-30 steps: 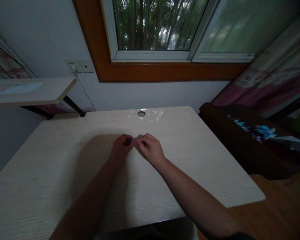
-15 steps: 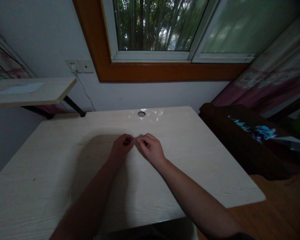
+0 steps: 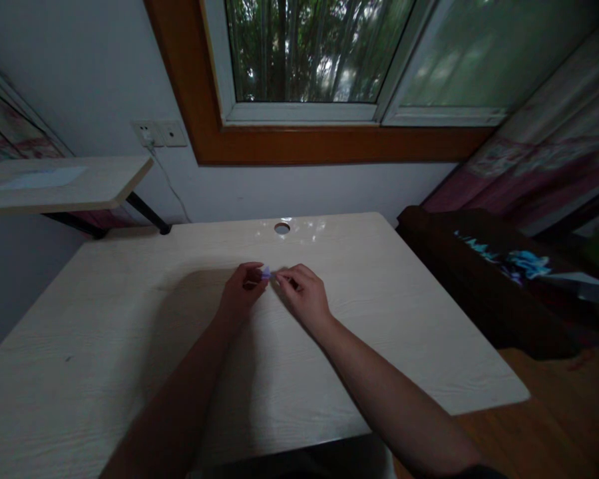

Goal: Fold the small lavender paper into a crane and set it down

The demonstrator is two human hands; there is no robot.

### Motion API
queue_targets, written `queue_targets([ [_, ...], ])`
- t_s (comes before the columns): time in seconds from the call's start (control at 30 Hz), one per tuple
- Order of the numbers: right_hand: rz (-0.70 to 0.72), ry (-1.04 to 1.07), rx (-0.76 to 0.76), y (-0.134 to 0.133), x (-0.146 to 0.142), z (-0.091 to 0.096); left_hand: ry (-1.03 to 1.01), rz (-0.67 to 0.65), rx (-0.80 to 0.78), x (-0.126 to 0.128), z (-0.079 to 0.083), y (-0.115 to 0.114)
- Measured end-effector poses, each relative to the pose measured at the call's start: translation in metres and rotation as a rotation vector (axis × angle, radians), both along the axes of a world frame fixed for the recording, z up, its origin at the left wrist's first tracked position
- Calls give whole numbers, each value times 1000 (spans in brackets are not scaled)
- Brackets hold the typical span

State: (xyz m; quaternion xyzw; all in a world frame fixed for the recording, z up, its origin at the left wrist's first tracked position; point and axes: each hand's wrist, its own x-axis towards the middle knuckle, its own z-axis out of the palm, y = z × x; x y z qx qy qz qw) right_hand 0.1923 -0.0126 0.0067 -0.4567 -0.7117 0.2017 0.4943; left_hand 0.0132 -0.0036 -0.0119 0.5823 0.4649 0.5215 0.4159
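A small light-purple folded piece (image 3: 266, 273), which looks like paper, is held between my two hands just above the table. My left hand (image 3: 239, 289) has its thumb and index finger closed on the left side of it, with a gap between the curled fingers. At the right end of the piece, the fingertips of my right hand (image 3: 303, 291) pinch it. The piece is too small for its exact shape to be made out, and the fingers partly hide it.
The pale wooden table (image 3: 379, 359) has a round cable hole (image 3: 282, 228) near its back edge. A raised shelf (image 3: 124, 179) stands at the back left. On a dark bench (image 3: 444, 266) at right lie several blue crumpled-looking things (image 3: 529, 264).
More of the purple piece shows between my fingers. My left thumb and index finger have spread a little apart around it. Both forearms have stayed almost where they were.
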Motion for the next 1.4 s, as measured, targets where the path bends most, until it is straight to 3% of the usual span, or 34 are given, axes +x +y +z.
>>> queue_targets([
  [0.17,-30,70,-33,1,1,1,-144,-2,-19,1,1,1],
  [0.6,-223,203,-82,6,8,6,-345,168,-88,-5,5,4],
  [1.07,-342,240,20,6,10,6,-353,181,-116,-5,9,3],
  [1.4,-380,260,6,6,10,2,-338,150,-105,-5,5,3],
])
